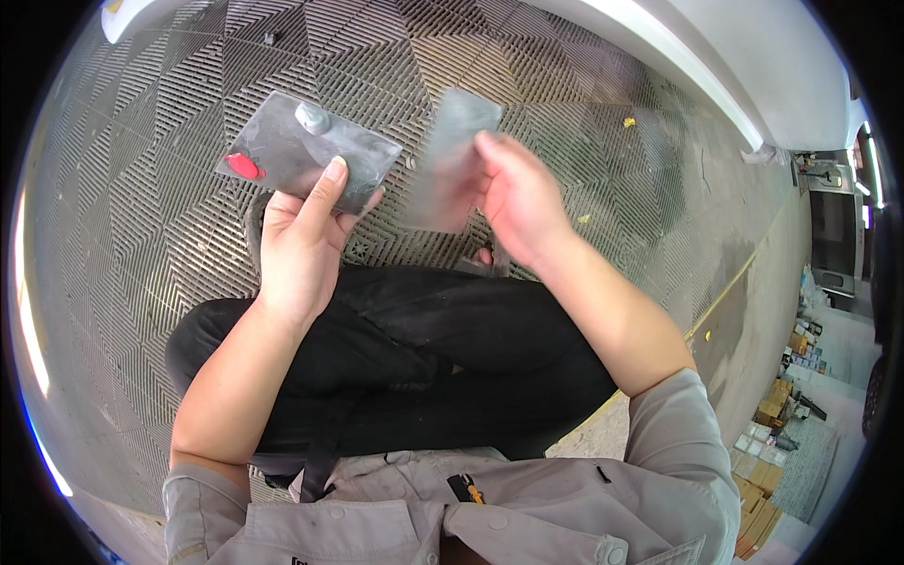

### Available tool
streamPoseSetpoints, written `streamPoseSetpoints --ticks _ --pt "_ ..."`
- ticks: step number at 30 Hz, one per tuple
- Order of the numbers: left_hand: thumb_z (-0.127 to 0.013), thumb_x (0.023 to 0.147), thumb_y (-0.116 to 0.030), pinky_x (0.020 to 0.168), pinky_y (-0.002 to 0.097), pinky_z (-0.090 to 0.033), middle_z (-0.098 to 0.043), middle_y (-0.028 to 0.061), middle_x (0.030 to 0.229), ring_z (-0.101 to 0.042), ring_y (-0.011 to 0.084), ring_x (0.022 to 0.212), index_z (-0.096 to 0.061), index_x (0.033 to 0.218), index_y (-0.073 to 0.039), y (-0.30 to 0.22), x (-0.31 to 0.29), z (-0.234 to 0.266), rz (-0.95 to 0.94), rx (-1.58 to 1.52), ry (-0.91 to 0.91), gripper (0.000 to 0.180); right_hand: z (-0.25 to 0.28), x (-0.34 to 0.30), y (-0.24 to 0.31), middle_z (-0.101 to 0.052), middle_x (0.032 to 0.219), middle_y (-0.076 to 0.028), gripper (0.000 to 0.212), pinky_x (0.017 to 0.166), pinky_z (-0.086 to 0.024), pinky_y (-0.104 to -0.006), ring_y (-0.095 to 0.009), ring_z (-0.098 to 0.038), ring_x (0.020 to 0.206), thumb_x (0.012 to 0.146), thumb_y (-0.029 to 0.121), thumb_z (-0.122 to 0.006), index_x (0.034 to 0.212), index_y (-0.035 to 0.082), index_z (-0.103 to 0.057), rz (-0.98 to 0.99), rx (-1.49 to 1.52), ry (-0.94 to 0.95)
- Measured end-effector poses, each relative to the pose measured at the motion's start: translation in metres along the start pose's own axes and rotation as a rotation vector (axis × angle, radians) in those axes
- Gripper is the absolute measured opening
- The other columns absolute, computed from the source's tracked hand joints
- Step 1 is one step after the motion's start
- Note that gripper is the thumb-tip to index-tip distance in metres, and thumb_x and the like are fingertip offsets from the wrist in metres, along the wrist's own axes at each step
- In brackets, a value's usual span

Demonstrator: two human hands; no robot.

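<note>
My left hand [299, 250] grips the near edge of a thin grey mixing plate [363, 151], thumb on top and fingers underneath. On the plate sit a pale grey dab of paste [312, 119] near its far edge and a smaller red dab of paste [244, 167] at its left corner. To the right of the plate, my right hand [527, 198] holds a flat grey spreader [461, 122] between thumb and fingers. The spreader is smeared by motion and appears apart from the plate; its lower end is too blurred to make out.
Below my hands are my bent legs in black trousers [414, 358]. Ribbed grey floor tiles [358, 47] spread around me. A white curved panel [697, 66] overhangs at the upper right. Cardboard boxes [774, 400] stand along the far right. A small dark object with a reddish end [484, 256] lies beyond my knees.
</note>
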State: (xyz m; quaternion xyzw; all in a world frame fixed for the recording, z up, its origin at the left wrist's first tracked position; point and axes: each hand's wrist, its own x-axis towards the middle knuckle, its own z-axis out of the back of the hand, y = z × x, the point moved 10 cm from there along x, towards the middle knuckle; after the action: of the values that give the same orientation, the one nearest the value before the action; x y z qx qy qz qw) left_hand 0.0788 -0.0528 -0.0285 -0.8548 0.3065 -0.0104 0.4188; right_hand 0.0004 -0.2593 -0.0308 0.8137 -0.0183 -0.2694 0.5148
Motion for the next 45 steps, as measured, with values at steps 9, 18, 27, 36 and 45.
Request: streamPoseSetpoints --ticks 9,18,27,36,45 --pt "-0.069 0.106 -0.005 0.085 0.0272 -0.06 -0.073 0.0085 0.121 -0.073 0.0122 0.102 -0.052 0.141 0.002 -0.014 -0.002 -0.012 -0.079 0.234 0.021 0.04 -0.025 -0.027 -0.02 -0.072 0.102 -0.006 0.027 0.083 -0.054 -0.0297 -0.014 -0.068 0.09 0.103 0.018 -0.057 0.118 -0.002 -0.069 -0.274 -0.073 0.298" --pt "-0.06 0.109 -0.012 0.098 0.0318 -0.056 -0.072 0.0048 0.123 -0.07 0.0122 0.112 -0.054 0.143 -0.001 0.0 -0.007 -0.019 0.073 0.064 0.079 0.036 -0.003 -0.014 -0.014 -0.073 0.101 -0.005 0.025 0.082 -0.055 -0.0283 -0.014 -0.068 0.087 0.104 0.019 -0.057 0.115 0.0 -0.069 -0.246 -0.039 0.149" --pt "-0.052 0.112 -0.047 0.05 0.0248 -0.025 -0.031 -0.0092 0.053 -0.028 0.0074 0.047 -0.051 0.094 -0.014 0.053 -0.025 -0.013 0.697 -0.12 0.167 0.037 -0.03 -0.031 0.041 -0.058 0.073 0.001 0.014 0.059 -0.041 -0.0287 -0.007 -0.049 0.065 0.107 0.013 -0.064 0.098 0.002 -0.063 0.508 -0.653 0.238" --pt "-0.05 0.112 -0.048 0.051 0.0252 -0.025 -0.03 -0.0086 0.055 -0.028 0.0078 0.05 -0.053 0.09 -0.015 0.071 -0.037 -0.004 0.809 -0.069 0.008 0.04 -0.065 -0.053 0.057 -0.071 0.086 -0.013 0.011 0.067 -0.053 -0.0343 -0.023 -0.069 0.073 0.101 0.009 -0.067 0.107 0.0 -0.069 0.82 -0.795 0.159" --pt "-0.048 0.114 -0.047 0.048 0.0245 -0.023 -0.032 -0.0078 0.053 -0.03 0.0075 0.047 -0.057 0.085 -0.019 0.071 -0.028 0.003 0.767 -0.047 -0.031 0.041 -0.062 -0.042 0.04 -0.069 0.088 -0.004 0.011 0.071 -0.051 -0.0263 -0.008 -0.061 0.079 0.107 0.009 -0.063 0.108 -0.001 -0.068 0.619 -0.694 0.175"
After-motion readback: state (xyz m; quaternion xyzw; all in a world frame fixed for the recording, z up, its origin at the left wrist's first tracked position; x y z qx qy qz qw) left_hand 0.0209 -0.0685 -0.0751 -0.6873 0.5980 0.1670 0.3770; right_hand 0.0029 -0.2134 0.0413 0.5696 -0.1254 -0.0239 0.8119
